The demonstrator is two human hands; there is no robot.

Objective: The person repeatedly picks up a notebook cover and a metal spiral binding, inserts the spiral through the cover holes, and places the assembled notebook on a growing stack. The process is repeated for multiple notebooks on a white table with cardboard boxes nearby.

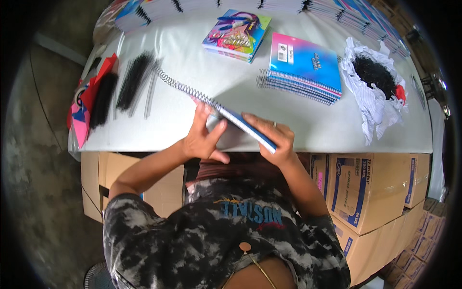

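Note:
My right hand point(276, 136) grips a notebook point(249, 129) tilted up, so mostly its edge shows. A dark spiral coil point(183, 87) runs along the notebook's upper left side and sticks out well past it toward the left. My left hand point(204, 132) is under the coil, fingertips at or near where it meets the notebook; its thumb and fingers are spread. Loose coils lie in a dark bundle point(136, 81) on the left of the table. A stack of spiral notebooks point(305, 62) with pink and blue covers sits right of centre.
A second notebook pile point(236, 36) bears blue pen-like tools point(236, 21). Crumpled white cloth point(368, 113) holds a black tangle point(373, 77) at the right. Red and pink material point(82, 113) lies at the left edge. More notebooks line the far edge; cardboard boxes point(361, 192) stand below.

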